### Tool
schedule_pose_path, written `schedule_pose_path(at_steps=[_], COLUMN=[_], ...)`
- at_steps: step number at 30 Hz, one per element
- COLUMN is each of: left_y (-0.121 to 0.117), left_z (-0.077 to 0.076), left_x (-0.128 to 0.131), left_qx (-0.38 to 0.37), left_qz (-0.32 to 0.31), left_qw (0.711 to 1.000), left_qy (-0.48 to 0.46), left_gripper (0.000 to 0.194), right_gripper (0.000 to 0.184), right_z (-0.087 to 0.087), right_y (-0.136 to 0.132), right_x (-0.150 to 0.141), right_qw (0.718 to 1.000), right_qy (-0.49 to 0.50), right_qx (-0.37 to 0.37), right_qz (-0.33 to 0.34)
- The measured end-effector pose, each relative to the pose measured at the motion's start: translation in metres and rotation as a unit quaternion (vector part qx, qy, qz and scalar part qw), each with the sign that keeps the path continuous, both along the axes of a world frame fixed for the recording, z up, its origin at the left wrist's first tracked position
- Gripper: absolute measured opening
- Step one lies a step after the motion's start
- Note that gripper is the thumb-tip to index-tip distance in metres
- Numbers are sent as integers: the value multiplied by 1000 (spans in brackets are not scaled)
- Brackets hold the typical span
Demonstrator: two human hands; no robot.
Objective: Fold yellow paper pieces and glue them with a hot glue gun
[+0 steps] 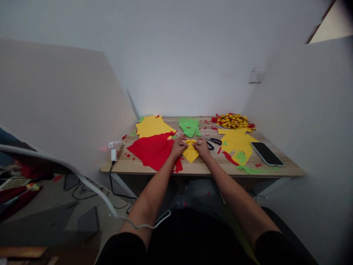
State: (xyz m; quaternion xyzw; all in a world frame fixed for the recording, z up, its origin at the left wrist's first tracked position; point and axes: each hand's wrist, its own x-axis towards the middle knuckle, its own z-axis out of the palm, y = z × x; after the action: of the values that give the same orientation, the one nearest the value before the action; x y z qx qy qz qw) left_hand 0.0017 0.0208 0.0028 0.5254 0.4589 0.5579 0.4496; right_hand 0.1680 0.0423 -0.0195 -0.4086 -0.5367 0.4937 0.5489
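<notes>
Between my two hands is a small folded yellow paper (191, 154), its pointed end toward me, just above or on the desk's near part. My left hand (178, 148) pinches its left upper edge, and my right hand (202, 148) pinches the right one. Fingertips cover parts of the folds. Close to my right hand lie scissors with dark handles (216, 141), partly hidden by that hand. A large red paper sheet (150, 149) spreads beside and under my left wrist. Beyond my hands lies a green paper piece (189, 126).
Yellow paper (153, 126) lies at the back left, and cut yellow paper (238, 141) at the right. A yellow-and-red heap of folded paper (233, 121) is at the back right. A phone (266, 154) lies near the right edge, a white glue gun (114, 151) at the left edge.
</notes>
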Motion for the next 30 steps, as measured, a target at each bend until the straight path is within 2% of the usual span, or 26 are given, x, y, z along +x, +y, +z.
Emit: schedule_pose_path(at_steps=[5,9,13,17,21,25,30], left_y=[-3,1,13,17,6,-9,-19], left_z=[2,11,28,35,32,34,41], left_x=[1,3,4,9,10,-1,-4], left_qx=[-8,-3,14,8,-27,-68,-90], left_qz=[-4,16,72,92,59,-7,-38], left_qw=[1000,999,993,988,992,994,991], left_qy=[-26,-51,-92,-122,-111,-87,-92], left_gripper=[52,53,56,62,69,56,48], right_gripper=[52,57,57,65,68,67,68], right_z=[3,7,11,12,18,47,107], right_y=[-4,-6,-5,-6,-6,2,13], right_x=[-1,0,3,4,8,17,20], right_qw=[1000,998,995,997,998,998,991], right_qy=[20,36,55,58,52,19,-51], right_qx=[16,30,27,16,32,58,82], right_qz=[-7,-44,-81,-46,-16,18,96])
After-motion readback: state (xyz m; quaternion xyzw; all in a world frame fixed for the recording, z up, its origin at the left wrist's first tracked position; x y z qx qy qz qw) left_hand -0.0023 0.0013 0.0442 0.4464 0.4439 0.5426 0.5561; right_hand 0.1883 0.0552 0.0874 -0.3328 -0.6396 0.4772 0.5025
